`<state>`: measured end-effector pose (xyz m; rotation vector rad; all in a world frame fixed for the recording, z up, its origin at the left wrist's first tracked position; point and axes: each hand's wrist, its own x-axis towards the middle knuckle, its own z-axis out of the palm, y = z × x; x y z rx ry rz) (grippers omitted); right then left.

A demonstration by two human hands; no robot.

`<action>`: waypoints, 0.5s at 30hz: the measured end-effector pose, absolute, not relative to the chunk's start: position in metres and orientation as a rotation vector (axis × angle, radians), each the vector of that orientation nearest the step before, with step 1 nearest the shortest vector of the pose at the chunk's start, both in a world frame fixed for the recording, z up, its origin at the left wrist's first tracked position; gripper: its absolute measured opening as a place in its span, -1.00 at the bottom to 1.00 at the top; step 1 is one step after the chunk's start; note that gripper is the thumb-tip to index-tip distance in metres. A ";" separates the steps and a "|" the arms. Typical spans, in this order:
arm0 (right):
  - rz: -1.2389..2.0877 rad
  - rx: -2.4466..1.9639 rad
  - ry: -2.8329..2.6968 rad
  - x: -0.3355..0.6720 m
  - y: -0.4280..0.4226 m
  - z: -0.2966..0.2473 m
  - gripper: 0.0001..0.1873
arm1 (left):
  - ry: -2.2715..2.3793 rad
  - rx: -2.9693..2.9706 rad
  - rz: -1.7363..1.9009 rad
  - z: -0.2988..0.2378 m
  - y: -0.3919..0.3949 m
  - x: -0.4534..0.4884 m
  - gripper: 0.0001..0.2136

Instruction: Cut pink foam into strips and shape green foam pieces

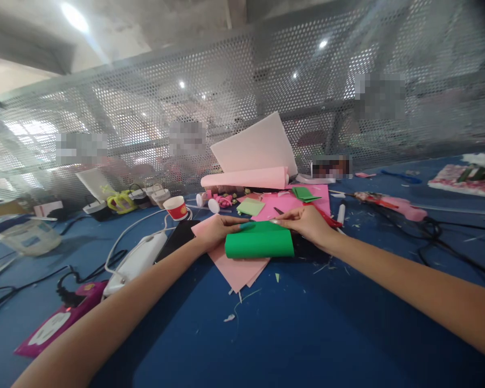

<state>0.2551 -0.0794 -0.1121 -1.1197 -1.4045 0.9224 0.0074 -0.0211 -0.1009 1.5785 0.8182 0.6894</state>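
A sheet of green paper (pixel 259 244), curled over toward me, lies between my two hands near the middle of the table. My left hand (pixel 216 231) pinches its upper left corner. At the upper right corner, my right hand (pixel 301 222) has thumb and fingers closed on the same sheet. Under the green paper are pale pink paper pieces (pixel 236 269), with one corner pointing toward me. Behind it, a bright pink sheet (pixel 275 203) lies flat, bearing a stack of small dark green pieces (pixel 305 194). Light green pieces (pixel 250 206) rest just to their left.
A pink paper roll (pixel 244 178) lies before a perforated metal screen (pixel 145 118). To the left are a paper cup (pixel 175 208), a white power strip (pixel 135 261) and a purple packet (pixel 62 318). On the right sits a pink glue gun (pixel 396 205) with cables. Paper scraps dot the blue table (pixel 267 345).
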 end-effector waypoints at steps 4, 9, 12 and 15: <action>0.941 -1.122 -1.401 0.255 -0.080 -0.111 -0.73 | 0.798 1.597 0.665 -0.102 -0.019 0.006 -0.64; 0.950 -1.128 -1.381 0.254 -0.080 -0.111 -0.77 | 0.807 1.618 0.653 -0.103 -0.017 0.005 -0.64; 0.951 -1.125 -1.379 0.254 -0.080 -0.111 -0.78 | 0.832 1.634 0.654 -0.102 -0.017 0.005 -0.64; 0.945 -1.121 -1.379 0.254 -0.079 -0.111 -0.76 | 0.841 1.635 0.660 -0.102 -0.017 0.005 -0.64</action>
